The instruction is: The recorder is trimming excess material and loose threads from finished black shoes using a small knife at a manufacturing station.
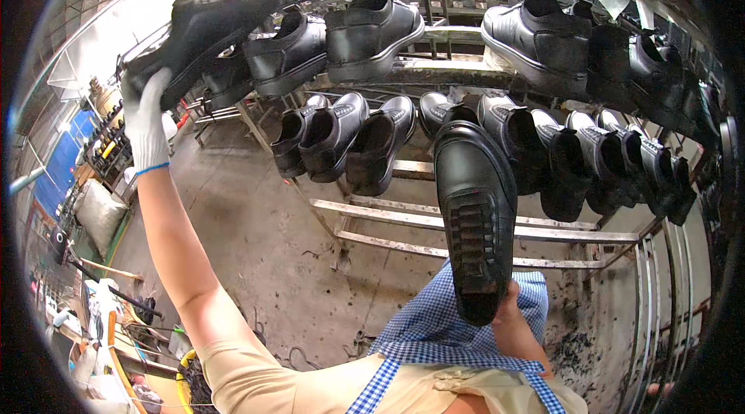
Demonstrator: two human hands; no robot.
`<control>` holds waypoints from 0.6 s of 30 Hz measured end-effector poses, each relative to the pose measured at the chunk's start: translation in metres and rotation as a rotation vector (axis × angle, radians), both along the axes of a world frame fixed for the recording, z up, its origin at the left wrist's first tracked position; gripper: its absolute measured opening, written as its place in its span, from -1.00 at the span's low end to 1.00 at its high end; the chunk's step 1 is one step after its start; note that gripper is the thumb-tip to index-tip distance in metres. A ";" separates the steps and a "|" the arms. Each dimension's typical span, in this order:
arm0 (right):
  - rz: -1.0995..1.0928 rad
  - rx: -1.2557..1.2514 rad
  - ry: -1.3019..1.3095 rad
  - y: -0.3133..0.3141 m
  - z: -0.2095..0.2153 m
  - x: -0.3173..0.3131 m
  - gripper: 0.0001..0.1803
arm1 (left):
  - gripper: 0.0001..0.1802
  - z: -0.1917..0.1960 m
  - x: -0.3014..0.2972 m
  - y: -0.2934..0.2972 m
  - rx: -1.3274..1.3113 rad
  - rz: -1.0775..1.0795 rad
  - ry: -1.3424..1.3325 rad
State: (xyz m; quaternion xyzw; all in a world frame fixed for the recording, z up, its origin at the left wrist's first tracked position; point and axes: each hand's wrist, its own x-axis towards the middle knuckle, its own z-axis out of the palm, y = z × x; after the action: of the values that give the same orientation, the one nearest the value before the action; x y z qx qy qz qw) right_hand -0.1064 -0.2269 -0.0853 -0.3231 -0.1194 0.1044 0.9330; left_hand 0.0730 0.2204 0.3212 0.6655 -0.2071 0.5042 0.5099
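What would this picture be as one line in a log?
left hand: gloved, holds black shoe up at rack | right hand: bare, grips second black shoe by heel

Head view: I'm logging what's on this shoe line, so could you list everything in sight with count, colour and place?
Raised shoe: one, black, upper left, held up at the rack's top tier.
Near shoe: one, black, centre, sole toward the camera.
Top-tier shoes: at least five, black, across the upper rack.
Lower-tier shoes: about ten, black, hung toe-down in a row.
Metal rack: one, grey, centre to right.
Concrete floor: grey, stained, below the rack.
Sack: one, pale, far left.
Checked apron: one, blue and white, bottom centre.
Left hand: white glove, grips the raised shoe.
Right hand: bare, holds the near shoe's heel.
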 end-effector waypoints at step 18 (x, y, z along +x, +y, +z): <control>-0.013 -0.042 -0.041 0.002 -0.013 0.011 -0.02 | -0.44 0.056 0.030 -0.061 -0.468 -0.129 -0.168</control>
State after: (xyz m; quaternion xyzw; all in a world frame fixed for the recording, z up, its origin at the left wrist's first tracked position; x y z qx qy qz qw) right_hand -0.0953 -0.2245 -0.0978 -0.3456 -0.1341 0.0941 0.9240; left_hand 0.1035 0.1593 0.3774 0.4704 -0.1686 0.5583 0.6622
